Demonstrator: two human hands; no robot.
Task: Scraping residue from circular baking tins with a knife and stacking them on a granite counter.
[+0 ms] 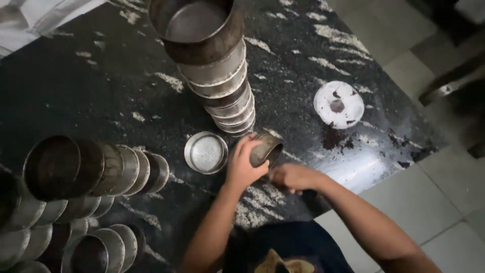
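My left hand (243, 167) grips a small round metal tin (266, 148), tilted on its side over the black speckled stone counter (101, 86). My right hand (293, 178) is closed just right of the tin, near its lower rim; whether it holds something small I cannot tell. A shallow round metal tin (205, 152) lies flat on the counter just left of my left hand. Behind both hands rises a tall stack of metal tins (217, 65).
Several leaning stacks of metal tins (96, 169) fill the counter's left and lower left. A white round disc (338, 104) with dark crumbs (333, 139) beside it lies at the right. The counter's edge runs diagonally at right, with tiled floor (434, 202) beyond.
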